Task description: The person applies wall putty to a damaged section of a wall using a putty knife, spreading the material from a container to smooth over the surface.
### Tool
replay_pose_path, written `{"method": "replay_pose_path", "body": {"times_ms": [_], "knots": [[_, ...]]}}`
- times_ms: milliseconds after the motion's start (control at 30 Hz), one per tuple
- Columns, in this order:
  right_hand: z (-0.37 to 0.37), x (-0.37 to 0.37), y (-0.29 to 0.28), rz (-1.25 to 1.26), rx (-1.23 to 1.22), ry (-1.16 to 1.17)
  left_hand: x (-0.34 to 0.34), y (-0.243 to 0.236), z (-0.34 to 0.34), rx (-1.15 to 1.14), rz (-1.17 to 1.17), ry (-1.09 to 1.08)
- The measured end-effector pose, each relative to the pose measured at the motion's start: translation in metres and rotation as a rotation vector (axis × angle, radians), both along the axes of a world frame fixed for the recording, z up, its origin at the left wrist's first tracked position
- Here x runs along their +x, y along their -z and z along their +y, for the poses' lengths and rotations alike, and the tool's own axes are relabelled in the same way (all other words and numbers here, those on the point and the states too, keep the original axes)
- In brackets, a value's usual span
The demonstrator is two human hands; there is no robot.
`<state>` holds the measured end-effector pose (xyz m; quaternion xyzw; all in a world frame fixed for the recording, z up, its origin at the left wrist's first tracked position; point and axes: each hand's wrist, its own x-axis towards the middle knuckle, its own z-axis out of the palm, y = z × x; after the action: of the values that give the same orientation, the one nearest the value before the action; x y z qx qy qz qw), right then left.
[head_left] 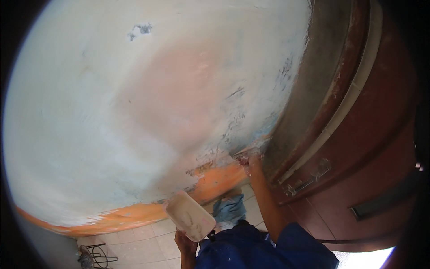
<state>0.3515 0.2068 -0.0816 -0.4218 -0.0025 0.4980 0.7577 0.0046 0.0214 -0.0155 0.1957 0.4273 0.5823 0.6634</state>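
The right hand, fingers closed, grips a flat blade just beyond it at the wall; the blurred edge runs roughly left to right. Left and nearer, the left hand clasps the tray, whose long axis points far-left.

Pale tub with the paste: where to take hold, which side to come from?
Likely the near-left corner of the pale tub, coming from the left and below. Its open top faces the camera with paste inside, so gripping the outer wall and underside should stay clear of it. The left grip is at that corner.
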Motion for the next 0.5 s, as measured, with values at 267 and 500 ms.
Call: {"method": "replay_pose_path", "body": {"times_ms": [267, 500], "knots": [[0.028, 0.062, -0.111, -0.108, 0.04, -0.122, 0.041, -0.03, 0.008, -0.119, -0.162, -0.09], [-0.042, 0.021, -0.143, -0.067, 0.121, 0.083, 0.048, -0.023, 0.018, -0.05, -0.086, -0.031]]}}
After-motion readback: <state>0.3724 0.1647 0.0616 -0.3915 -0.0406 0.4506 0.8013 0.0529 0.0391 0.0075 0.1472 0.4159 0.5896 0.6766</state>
